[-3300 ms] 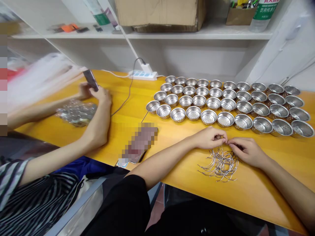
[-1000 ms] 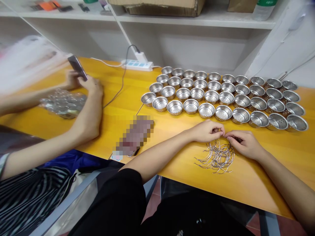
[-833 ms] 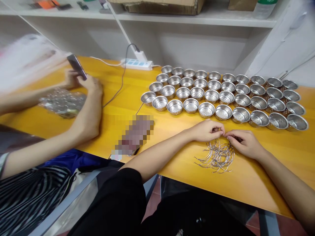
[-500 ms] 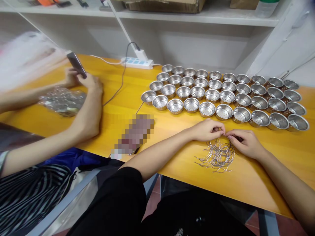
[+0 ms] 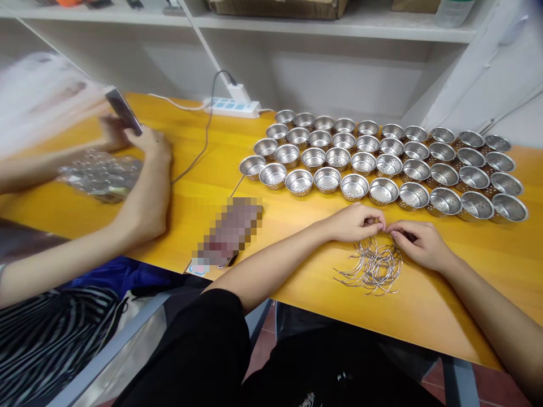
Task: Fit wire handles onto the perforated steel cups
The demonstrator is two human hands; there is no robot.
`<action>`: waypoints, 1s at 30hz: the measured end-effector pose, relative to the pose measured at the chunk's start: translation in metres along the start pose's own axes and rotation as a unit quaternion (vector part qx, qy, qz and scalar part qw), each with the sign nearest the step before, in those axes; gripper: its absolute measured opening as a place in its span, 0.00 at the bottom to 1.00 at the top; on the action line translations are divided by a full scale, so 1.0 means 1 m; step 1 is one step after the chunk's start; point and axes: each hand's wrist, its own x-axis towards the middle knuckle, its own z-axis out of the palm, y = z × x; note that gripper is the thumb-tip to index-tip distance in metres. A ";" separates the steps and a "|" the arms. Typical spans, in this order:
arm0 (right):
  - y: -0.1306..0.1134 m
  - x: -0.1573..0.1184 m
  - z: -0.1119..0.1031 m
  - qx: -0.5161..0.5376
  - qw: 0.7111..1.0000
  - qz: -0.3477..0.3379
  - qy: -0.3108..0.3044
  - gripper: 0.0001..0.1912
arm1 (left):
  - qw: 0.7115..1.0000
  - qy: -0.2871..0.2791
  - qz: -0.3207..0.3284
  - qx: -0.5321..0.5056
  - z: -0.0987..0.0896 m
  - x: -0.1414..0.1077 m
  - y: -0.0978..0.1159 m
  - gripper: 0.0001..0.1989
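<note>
Shiny, thin, curved wires (image 5: 379,263) lie loose and tangled on the smooth yellow desk (image 5: 445,316), none seen fitted to anything. At eleven and two o'clock, left hand (image 5: 355,223) and right hand (image 5: 421,244) press fingers together, whether on a wire I cannot tell. At twelve, round perforated metal cups (image 5: 389,165) stand in rows.

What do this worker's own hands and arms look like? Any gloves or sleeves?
The left hand and right hand are bare: no gloves, watch or bracelet shows. A black sleeve covers the upper left arm; the right arm is bare where visible.
</note>
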 end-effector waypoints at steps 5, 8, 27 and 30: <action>0.000 0.000 0.000 0.000 1.000 0.004 -0.003 0.13 | 1.000 0.006 0.001 0.002 0.000 0.000 0.000 0.11; -0.001 0.000 0.000 -0.002 1.000 0.001 -0.004 0.13 | 1.000 0.007 0.000 0.006 0.000 -0.001 0.001 0.11; 0.002 0.001 0.001 -0.016 1.000 0.009 -0.015 0.16 | 0.999 -0.005 -0.048 -0.014 -0.001 -0.001 0.008 0.09; 0.003 0.001 0.003 -0.014 1.000 0.011 -0.015 0.17 | 0.998 -0.002 -0.056 -0.014 -0.001 -0.002 0.009 0.09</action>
